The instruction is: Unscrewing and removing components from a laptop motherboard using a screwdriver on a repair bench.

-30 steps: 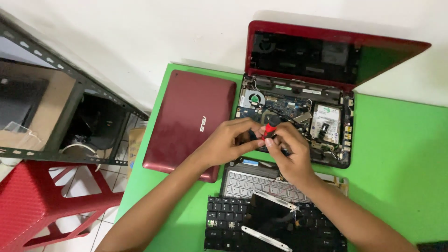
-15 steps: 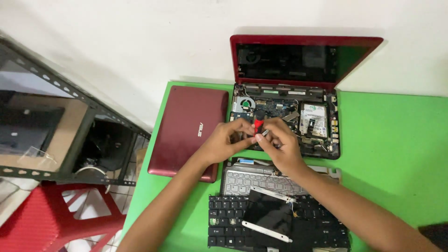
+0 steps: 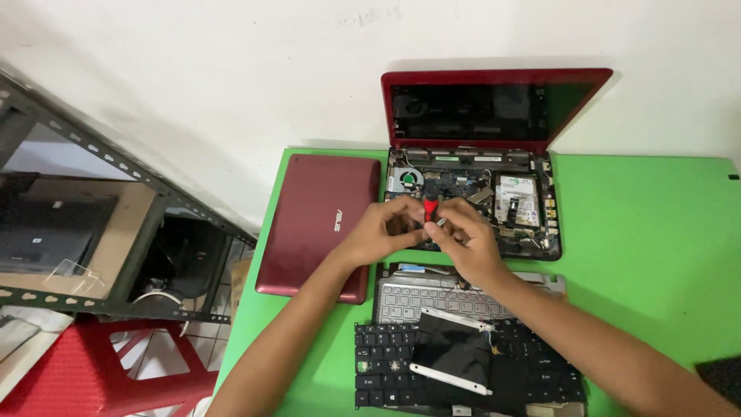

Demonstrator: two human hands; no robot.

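Meeting over the opened red laptop (image 3: 478,154), both hands work at its exposed base. The left hand (image 3: 382,230) has its fingers curled narrow around the small red tool handle (image 3: 430,207), thumb and forefinger pinched on it. The right hand (image 3: 467,239) comes in from the other side, fingers bent close and touching the same red handle, though whether it grips the handle or only steadies it cannot be told from this angle. The handle stands just above the circuit board (image 3: 455,185), between the round cooling fan (image 3: 409,179) at the left and the hard drive (image 3: 515,199) at the right, which bears a pale rectangular label covering most of its top.

Beside the open machine, touching its left edge, lies a closed dark red laptop (image 3: 316,224) with a small silvery emblem near the middle of its lid. Nearer the person rests a grey keyboard frame (image 3: 409,297), and below it a black keyboard (image 3: 386,371) with a black rectangular panel (image 3: 455,359) and two white metal brackets (image 3: 451,378) lying on top. All of this sits on a bright green table (image 3: 656,232). To the left stand a metal shelf rack (image 3: 154,193) and a red plastic stool (image 3: 85,371)
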